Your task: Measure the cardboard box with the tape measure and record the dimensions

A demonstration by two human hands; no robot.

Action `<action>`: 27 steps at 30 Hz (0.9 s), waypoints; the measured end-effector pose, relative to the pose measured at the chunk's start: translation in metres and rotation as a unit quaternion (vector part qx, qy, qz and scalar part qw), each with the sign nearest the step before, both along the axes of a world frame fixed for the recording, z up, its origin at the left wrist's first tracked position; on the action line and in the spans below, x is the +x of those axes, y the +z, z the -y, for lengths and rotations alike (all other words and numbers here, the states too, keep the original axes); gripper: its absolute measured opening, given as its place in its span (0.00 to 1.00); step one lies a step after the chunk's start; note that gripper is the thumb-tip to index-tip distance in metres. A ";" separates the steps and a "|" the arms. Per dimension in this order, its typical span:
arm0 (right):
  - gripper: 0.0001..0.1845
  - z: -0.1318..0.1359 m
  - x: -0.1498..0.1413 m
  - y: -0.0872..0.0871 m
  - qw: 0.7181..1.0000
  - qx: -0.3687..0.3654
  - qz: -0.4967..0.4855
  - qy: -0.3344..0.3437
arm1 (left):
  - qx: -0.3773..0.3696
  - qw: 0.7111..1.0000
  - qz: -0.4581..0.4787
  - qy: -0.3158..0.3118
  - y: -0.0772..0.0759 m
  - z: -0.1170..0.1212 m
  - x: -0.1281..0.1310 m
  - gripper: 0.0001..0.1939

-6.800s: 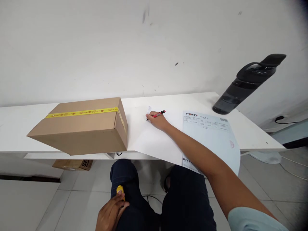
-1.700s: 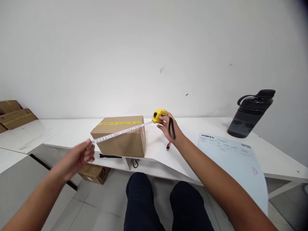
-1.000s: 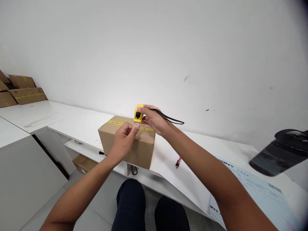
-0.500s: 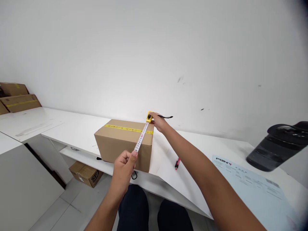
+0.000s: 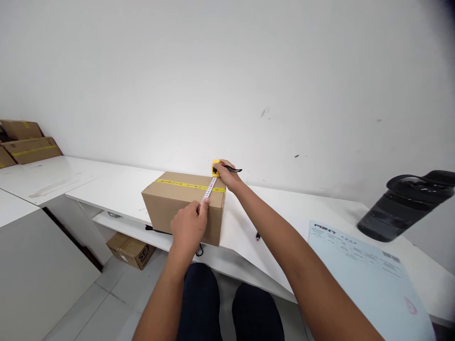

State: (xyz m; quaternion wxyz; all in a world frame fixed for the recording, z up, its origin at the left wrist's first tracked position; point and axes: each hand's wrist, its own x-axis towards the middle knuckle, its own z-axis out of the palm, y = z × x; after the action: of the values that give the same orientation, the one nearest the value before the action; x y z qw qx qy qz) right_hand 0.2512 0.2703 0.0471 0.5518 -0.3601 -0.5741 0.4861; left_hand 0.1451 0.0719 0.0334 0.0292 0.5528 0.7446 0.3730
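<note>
Now, yellow tape measure (image 5: 215, 169): above the desk's wall-side edge, at the far top edge of the box; cannot tell whether its case touches the cardboard.
Blade (image 5: 210, 187): drawn out over the box top near its right end, crossing the yellow sealing strip (image 5: 177, 183), far edge to near edge.
Cardboard box (image 5: 165, 206): on the desk (image 5: 110, 184) at its front edge, long axis roughly along that edge, so the blade lies across it.
Right hand (image 5: 228, 175): fingers grasping the case, the farther hand; black strap (image 5: 235, 169) hangs off to the right.
Left hand (image 5: 191, 222): fingers pinching the blade at the box's near top edge, just over the desk's front edge.
Pen (image 5: 258, 236): right of the box, partly behind the right forearm.
Blue-white sheet (image 5: 359, 279) and bottle (image 5: 398, 210): toward the desk's right end.
</note>
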 end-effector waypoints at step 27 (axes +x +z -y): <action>0.29 0.155 0.088 -0.015 0.988 0.125 -0.083 -0.020 | 0.015 0.953 0.236 -0.190 -0.035 0.102 -0.057 0.31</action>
State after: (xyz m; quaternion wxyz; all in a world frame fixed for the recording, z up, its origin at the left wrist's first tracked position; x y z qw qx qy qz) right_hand 0.3394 0.1158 0.0316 0.6479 -0.2582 -0.5751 0.4276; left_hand 0.0885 -0.0303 -0.0018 0.2660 0.5803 0.5924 0.4914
